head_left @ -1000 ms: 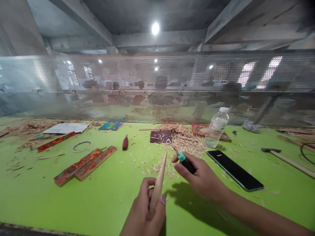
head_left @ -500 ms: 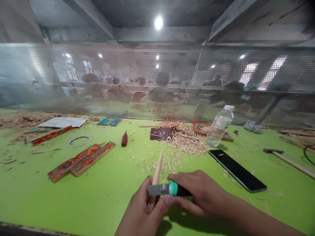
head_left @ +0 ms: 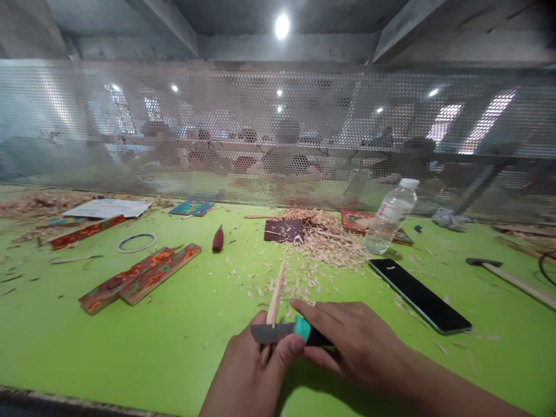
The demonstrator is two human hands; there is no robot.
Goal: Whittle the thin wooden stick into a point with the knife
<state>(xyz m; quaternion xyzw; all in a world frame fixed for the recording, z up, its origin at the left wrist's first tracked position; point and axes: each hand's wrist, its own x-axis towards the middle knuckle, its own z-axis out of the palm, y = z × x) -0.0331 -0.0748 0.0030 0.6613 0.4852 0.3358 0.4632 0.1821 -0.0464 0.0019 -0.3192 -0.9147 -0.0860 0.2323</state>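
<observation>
My left hand [head_left: 256,365] is closed around the lower part of a thin, pointed wooden stick [head_left: 277,292], whose tip points away from me over the table. In my right hand [head_left: 354,339] is a carving knife [head_left: 273,332] with a black and turquoise handle. The blade lies across the stick, just above my left fingers. My left thumb presses near the base of the blade, by the turquoise collar. Part of the knife handle is hidden by my right fingers.
Wood shavings [head_left: 334,243] surround a dark square piece [head_left: 284,230]. A tilted water bottle [head_left: 390,217], phone [head_left: 419,295] and hammer [head_left: 512,278] are on the right. Painted wooden strips [head_left: 163,273], a tape ring [head_left: 136,242] and a red-handled tool [head_left: 218,239] lie left. A perforated screen [head_left: 243,191] stands behind.
The knife and both hands have shifted slightly left, with the blade still across the stick. My right index finger has stretched further forward. The view has tilted down a little.
</observation>
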